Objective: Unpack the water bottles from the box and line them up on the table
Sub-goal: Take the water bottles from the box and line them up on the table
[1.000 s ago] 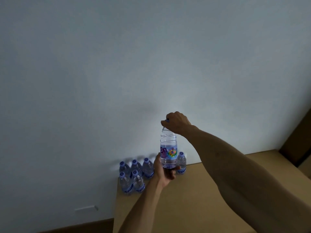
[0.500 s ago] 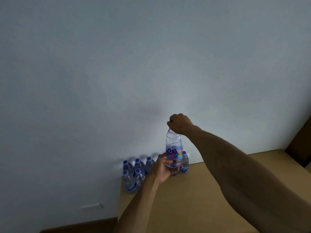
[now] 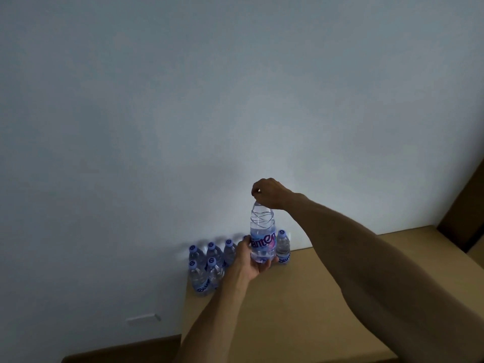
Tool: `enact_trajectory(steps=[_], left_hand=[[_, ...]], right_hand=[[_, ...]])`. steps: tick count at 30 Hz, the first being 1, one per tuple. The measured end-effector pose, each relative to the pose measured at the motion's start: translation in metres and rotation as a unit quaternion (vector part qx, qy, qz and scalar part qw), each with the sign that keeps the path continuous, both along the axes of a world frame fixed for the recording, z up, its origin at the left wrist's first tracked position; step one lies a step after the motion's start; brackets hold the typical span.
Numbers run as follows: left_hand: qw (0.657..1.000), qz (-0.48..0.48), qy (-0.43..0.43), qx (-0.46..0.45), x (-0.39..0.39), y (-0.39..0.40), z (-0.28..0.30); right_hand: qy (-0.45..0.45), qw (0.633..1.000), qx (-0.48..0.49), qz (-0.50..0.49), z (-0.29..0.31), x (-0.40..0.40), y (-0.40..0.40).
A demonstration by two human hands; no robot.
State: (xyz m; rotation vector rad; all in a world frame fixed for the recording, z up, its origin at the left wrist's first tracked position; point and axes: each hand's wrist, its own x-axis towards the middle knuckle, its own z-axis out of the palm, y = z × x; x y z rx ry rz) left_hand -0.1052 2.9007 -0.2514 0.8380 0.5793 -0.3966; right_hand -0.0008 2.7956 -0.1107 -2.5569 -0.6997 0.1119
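Head view shows our left hand (image 3: 251,260) cupping the base of a water bottle (image 3: 262,239) while our right hand (image 3: 268,193) pinches its cap, holding it upright over the back of the tabletop (image 3: 301,310). Six bottles (image 3: 209,268) plainly stand by the wall already, with perhaps another hidden; the box is out of sight, so we cannot judge how many remain

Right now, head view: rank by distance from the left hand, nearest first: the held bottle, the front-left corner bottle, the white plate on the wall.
1. Held bottle: gripped at its base by the left hand, right hand on top.
2. Front-left corner bottle: on the table, left of that hand.
3. White wall plate: lower left, off the table.
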Motion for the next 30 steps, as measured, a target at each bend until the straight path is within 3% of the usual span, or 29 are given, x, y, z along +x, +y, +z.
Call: enact_trajectory(steps=[4,11,17,23,25,27,28,30], left_hand=[[0.998,0.05,-0.039,-0.022,-0.011,0.005,-0.005],[0.991,0.104,-0.087,-0.015,-0.019,0.006,-0.006],[0.981,0.164,-0.094,-0.04,-0.019,0.019,-0.015],[0.993,0.098,-0.058,-0.008,-0.027,0.052,-0.036],[0.995,0.028,-0.024,0.089,-0.029,0.069,-0.041],[0.96,-0.06,0.002,0.275,-0.028,0.086,-0.042],[0.918,-0.101,0.007,0.383,-0.027,0.094,-0.045],[0.798,-0.152,-0.009,0.584,-0.023,0.113,-0.049]], right_hand=[[0.03,0.999,-0.021,-0.037,0.006,0.001,-0.004],[0.034,0.985,-0.143,-0.092,-0.001,-0.01,0.009],[0.062,0.99,-0.085,-0.095,0.019,-0.009,0.045],[0.061,0.983,-0.169,-0.047,0.002,-0.015,0.079],[0.067,0.981,-0.179,-0.035,-0.016,-0.012,0.086],[0.06,0.98,-0.188,-0.016,-0.038,-0.014,0.088],[0.054,0.979,-0.199,-0.003,-0.052,-0.016,0.089],[0.038,0.976,-0.214,0.015,-0.078,-0.022,0.092]])
